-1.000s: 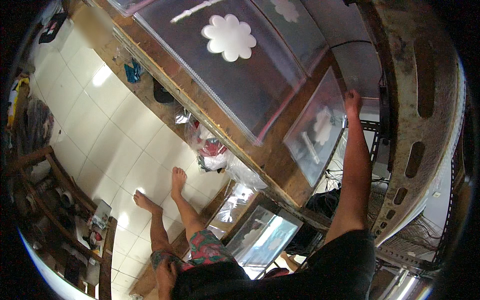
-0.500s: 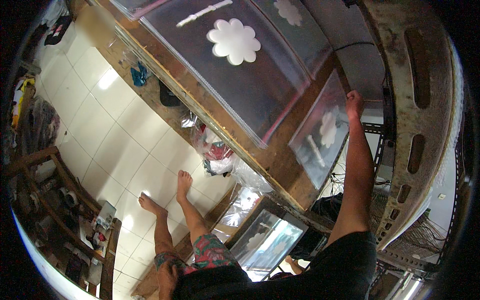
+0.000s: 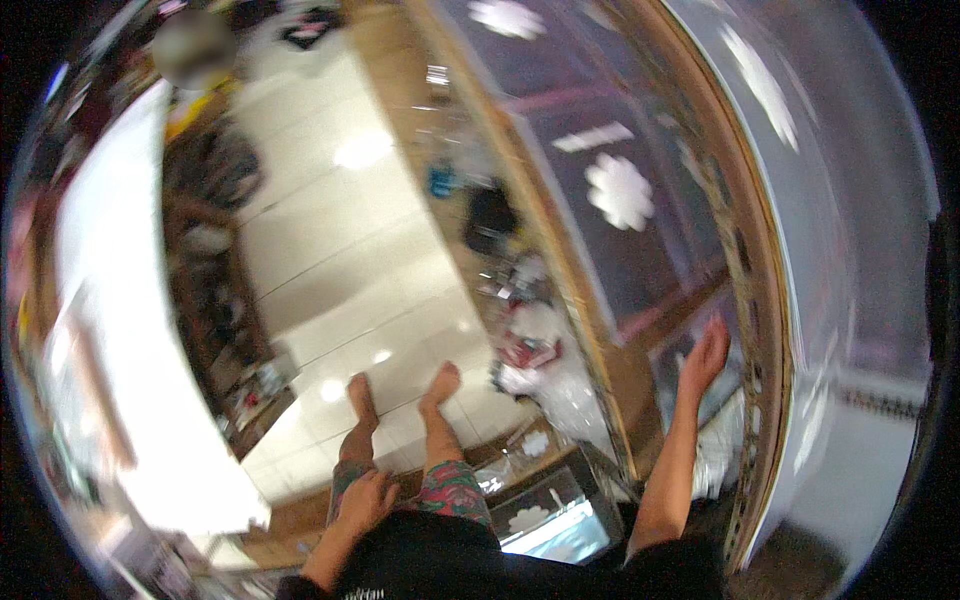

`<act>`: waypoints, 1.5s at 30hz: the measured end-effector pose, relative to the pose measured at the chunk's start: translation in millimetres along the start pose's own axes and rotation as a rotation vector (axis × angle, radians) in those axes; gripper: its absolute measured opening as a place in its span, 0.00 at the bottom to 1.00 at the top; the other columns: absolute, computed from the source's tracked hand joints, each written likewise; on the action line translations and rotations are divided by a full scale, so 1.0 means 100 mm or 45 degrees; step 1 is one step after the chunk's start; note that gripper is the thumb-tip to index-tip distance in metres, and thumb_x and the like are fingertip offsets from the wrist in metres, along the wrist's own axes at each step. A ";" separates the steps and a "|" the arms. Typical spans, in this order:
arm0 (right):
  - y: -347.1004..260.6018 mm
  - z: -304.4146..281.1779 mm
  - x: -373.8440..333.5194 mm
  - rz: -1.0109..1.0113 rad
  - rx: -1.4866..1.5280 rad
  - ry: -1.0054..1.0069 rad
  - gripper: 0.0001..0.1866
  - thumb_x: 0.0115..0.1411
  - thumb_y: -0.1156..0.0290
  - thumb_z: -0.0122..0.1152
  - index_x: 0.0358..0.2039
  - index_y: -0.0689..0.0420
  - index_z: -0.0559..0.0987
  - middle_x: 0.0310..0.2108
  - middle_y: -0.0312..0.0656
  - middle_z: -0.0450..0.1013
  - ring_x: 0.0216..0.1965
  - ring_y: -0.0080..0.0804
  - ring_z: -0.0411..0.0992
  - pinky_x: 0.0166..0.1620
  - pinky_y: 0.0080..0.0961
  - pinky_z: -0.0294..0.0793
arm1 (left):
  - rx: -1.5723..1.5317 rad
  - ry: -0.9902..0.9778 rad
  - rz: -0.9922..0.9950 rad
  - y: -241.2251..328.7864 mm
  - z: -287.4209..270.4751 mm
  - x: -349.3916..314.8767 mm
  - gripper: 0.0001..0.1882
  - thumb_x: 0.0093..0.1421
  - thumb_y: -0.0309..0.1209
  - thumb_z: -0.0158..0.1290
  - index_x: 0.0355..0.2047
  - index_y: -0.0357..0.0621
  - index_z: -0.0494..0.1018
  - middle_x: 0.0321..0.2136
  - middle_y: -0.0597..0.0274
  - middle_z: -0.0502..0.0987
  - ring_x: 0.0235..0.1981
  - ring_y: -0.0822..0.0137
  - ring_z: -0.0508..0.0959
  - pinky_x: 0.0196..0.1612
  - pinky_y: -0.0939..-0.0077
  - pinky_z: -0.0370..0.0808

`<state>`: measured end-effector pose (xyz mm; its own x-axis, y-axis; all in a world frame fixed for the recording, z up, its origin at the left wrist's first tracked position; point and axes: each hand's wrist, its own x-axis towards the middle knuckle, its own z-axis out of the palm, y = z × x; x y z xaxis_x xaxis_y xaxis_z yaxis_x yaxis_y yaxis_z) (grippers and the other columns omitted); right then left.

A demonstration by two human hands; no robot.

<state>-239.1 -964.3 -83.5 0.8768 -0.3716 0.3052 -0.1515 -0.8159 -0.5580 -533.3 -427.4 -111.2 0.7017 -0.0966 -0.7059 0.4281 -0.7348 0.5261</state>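
Note:
My right hand is stretched over the right end of the long table, beside a clear plastic sheet. Blur hides whether its fingers grip the sheet. In front of my body, close to my thigh in patterned shorts, my left hand hangs with loosely bent fingers and nothing visible in it. Farther up the table lies a larger clear plastic sheet bearing a white flower shape and a white strip. Another white flower shape shows at the far end.
A wooden edge runs along the table's left side. Below it are a crumpled clear plastic bag, a dark cap-like item and a blue item. A glossy panel stands near my waist. A shelf lines the left.
The whole view has swung, so the table appears farther right and a bright white surface shows at left. My left hand has come into clearer view. My right arm stays extended.

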 end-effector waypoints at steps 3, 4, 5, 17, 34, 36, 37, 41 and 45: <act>-1.10 0.17 -0.91 0.092 0.547 -0.146 0.13 0.71 0.71 0.49 0.50 0.64 0.76 0.46 0.45 0.76 0.47 0.36 0.75 0.54 0.33 0.73 | -0.068 0.119 0.280 0.23 -0.34 -0.09 0.19 0.64 0.39 0.52 0.50 0.40 0.73 0.42 0.43 0.78 0.43 0.42 0.78 0.47 0.51 0.75; -1.15 0.26 -1.22 0.094 0.625 -0.271 0.11 0.71 0.71 0.50 0.47 0.64 0.76 0.42 0.44 0.76 0.45 0.34 0.75 0.52 0.31 0.73 | -0.108 0.058 0.307 0.38 -0.56 -0.15 0.21 0.65 0.39 0.52 0.53 0.41 0.72 0.43 0.44 0.78 0.45 0.43 0.78 0.48 0.52 0.75; -1.22 0.39 -1.49 0.087 0.698 -0.395 0.09 0.70 0.71 0.51 0.44 0.64 0.76 0.39 0.42 0.75 0.42 0.31 0.75 0.49 0.30 0.74 | -0.134 0.104 0.426 0.45 -0.72 -0.23 0.21 0.65 0.39 0.52 0.53 0.41 0.72 0.42 0.45 0.78 0.44 0.44 0.78 0.47 0.52 0.75; -2.34 1.54 -3.52 0.802 0.656 -1.437 0.11 0.65 0.69 0.58 0.47 0.55 0.74 0.40 0.41 0.76 0.36 0.38 0.80 0.35 0.29 0.78 | -0.018 1.264 0.627 -0.66 -2.43 -1.60 0.18 0.59 0.31 0.59 0.48 0.37 0.74 0.40 0.49 0.76 0.41 0.48 0.77 0.45 0.57 0.74; -2.61 1.40 -4.08 0.693 0.346 -1.461 0.14 0.63 0.72 0.55 0.49 0.58 0.73 0.39 0.44 0.75 0.32 0.39 0.80 0.33 0.33 0.79 | 0.532 1.576 -0.091 -1.80 -3.12 -1.89 0.34 0.61 0.44 0.56 0.59 0.32 0.65 0.59 0.41 0.67 0.63 0.45 0.63 0.66 0.45 0.58; -2.59 1.42 -4.12 0.823 0.451 -1.418 0.13 0.63 0.72 0.56 0.48 0.58 0.73 0.39 0.44 0.75 0.33 0.39 0.80 0.33 0.33 0.79 | 0.541 1.503 -0.149 -1.84 -3.12 -1.85 0.35 0.61 0.47 0.55 0.59 0.32 0.65 0.59 0.41 0.67 0.64 0.45 0.63 0.66 0.44 0.57; -2.55 1.45 -4.13 0.885 0.504 -1.393 0.13 0.63 0.73 0.56 0.48 0.58 0.73 0.39 0.44 0.75 0.33 0.39 0.80 0.33 0.32 0.79 | 0.545 1.468 -0.177 -1.85 -3.12 -1.84 0.36 0.61 0.48 0.55 0.60 0.32 0.65 0.59 0.40 0.67 0.64 0.45 0.63 0.66 0.43 0.57; -2.49 1.39 -4.15 0.835 0.483 -1.360 0.14 0.63 0.73 0.56 0.49 0.59 0.73 0.40 0.45 0.74 0.34 0.40 0.80 0.32 0.33 0.78 | 0.502 1.494 -0.151 -1.82 -3.10 -1.82 0.37 0.60 0.49 0.56 0.60 0.33 0.65 0.59 0.39 0.66 0.64 0.43 0.63 0.65 0.42 0.57; -2.47 1.30 -4.13 0.703 0.268 -1.515 0.15 0.64 0.72 0.55 0.51 0.60 0.72 0.41 0.46 0.74 0.35 0.41 0.80 0.32 0.35 0.78 | 0.473 1.526 -0.131 -1.84 -3.08 -1.80 0.36 0.60 0.48 0.57 0.60 0.34 0.65 0.59 0.38 0.66 0.64 0.42 0.62 0.65 0.40 0.56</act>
<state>-504.7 -552.1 -172.2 0.6019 0.0695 -0.7956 -0.6362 -0.5604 -0.5302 -563.2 -67.6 65.3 0.8332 0.4982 0.2399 0.4623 -0.8657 0.1921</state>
